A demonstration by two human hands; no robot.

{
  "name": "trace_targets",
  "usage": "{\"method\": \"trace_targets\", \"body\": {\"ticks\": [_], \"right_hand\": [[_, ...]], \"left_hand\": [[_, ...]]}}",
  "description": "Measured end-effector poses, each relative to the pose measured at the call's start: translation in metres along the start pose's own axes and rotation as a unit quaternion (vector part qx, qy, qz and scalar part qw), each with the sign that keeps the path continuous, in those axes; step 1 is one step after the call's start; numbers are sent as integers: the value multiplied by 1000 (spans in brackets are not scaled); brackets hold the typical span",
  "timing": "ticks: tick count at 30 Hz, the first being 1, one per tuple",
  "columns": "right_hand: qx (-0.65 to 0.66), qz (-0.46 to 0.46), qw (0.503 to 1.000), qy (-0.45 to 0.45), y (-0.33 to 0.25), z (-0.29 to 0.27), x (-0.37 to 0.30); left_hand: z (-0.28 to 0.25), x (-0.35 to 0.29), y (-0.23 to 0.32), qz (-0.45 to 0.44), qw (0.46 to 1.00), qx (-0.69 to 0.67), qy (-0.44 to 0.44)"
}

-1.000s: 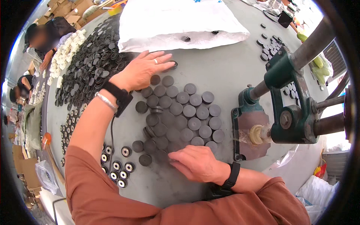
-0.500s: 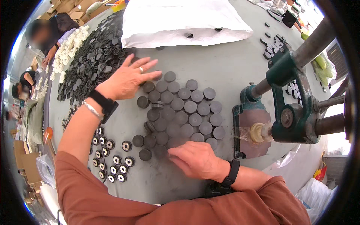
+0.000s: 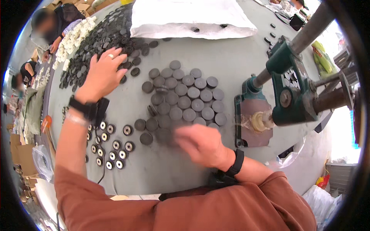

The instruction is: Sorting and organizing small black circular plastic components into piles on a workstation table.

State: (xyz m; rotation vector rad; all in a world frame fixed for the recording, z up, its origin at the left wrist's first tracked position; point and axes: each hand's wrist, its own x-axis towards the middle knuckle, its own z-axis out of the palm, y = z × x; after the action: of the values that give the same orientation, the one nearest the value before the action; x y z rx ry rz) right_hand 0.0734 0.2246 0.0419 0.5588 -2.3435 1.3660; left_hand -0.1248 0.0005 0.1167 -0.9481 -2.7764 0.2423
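Note:
Fingers spread, my left hand [image 3: 104,73] reaches over the near edge of a large heap of black discs [image 3: 111,32]. It is open, with loose discs just beyond its fingertips. My right hand [image 3: 204,144] is at the near edge of a group of flat, dark grey round discs [image 3: 184,102] lying close together. Its fingers are bent but smeared by motion, so I cannot make out whether they hold a disc. Most discs in the group lie flat; one or two at its left side are tilted.
Left of the group are several black wheels with metal centres [image 3: 116,145]. A green hand press [image 3: 287,92] stands at the right on its base. A white sack [image 3: 189,19] lies at the far side. White parts [image 3: 75,42] are heaped far left, beside another person [image 3: 46,30].
My left hand has moved left, from the far-left side of the disc group to the black heap. My right hand remains at the group's near edge. The whole view has shifted slightly.

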Motion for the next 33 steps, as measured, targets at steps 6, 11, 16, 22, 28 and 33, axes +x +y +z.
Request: {"method": "trace_targets", "body": {"ticks": [6, 11, 16, 22, 28, 33], "right_hand": [[-61, 157, 985, -41, 10, -10, 57], [197, 283, 935, -80, 10, 20, 141], [-162, 68, 983, -59, 32, 22, 127], [-217, 10, 973, -73, 67, 36, 98], [-67, 160, 983, -62, 57, 41, 119], [24, 293, 923, -249, 34, 60, 140]], "left_hand": [[-63, -125, 99, -83, 873, -472, -89], [-25, -200, 162, -133, 840, -524, -39], [1, -214, 179, -192, 830, -515, 100], [23, -210, 182, -226, 814, -507, 173], [31, -194, 182, -258, 820, -462, 218], [25, -182, 178, -295, 841, -425, 156]]}}
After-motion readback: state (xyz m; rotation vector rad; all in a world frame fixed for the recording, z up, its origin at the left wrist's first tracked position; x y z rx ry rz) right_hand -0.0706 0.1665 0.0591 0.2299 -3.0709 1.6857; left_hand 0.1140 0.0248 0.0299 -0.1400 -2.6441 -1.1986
